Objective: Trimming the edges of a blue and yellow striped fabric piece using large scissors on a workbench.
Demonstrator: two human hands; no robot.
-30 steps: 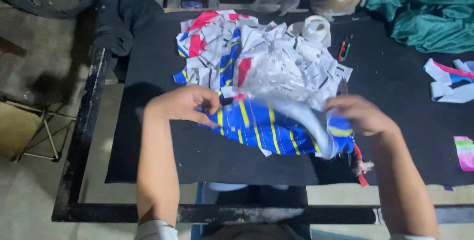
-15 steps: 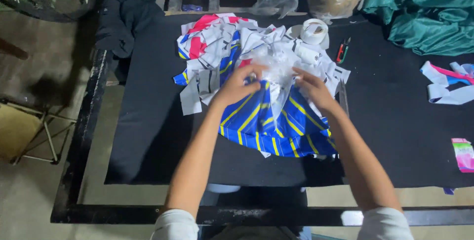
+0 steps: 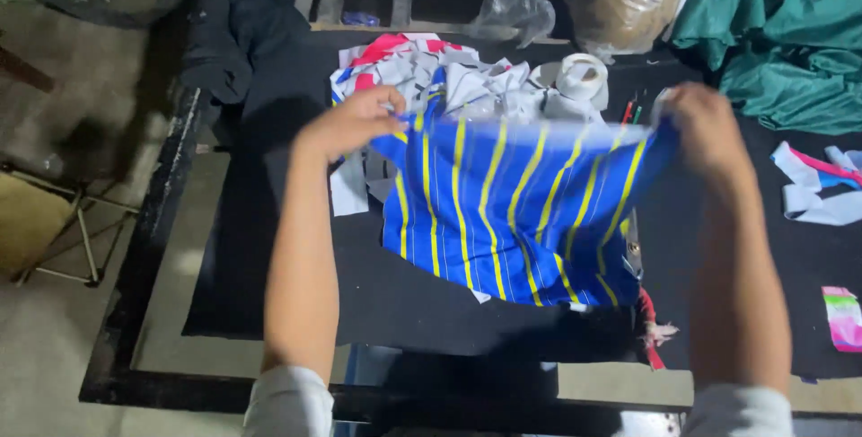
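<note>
Hands [image 3: 530,123] stretch blue yellow-striped cloth [image 3: 512,212] above scrap pile [image 3: 449,82].

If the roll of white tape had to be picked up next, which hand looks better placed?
Probably the right hand: the tape roll lies nearer it than the left hand. Both grip the blue striped cloth, so one must let go.

A striped fabric panel [image 3: 503,212] hangs spread between the left hand [image 3: 352,121] and the right hand [image 3: 705,127], above a cloth-covered worktable [image 3: 269,248]. Behind the hands lie a heap of cut fabric pieces [image 3: 431,73] and, nearer the right hand, a tape roll [image 3: 582,76] with pens [image 3: 631,112] just beside it. Well right of the right hand rest loose strips [image 3: 817,190], with draped cloth [image 3: 790,33] behind them; a dark garment [image 3: 233,33] lies behind and left of the left hand.
</note>
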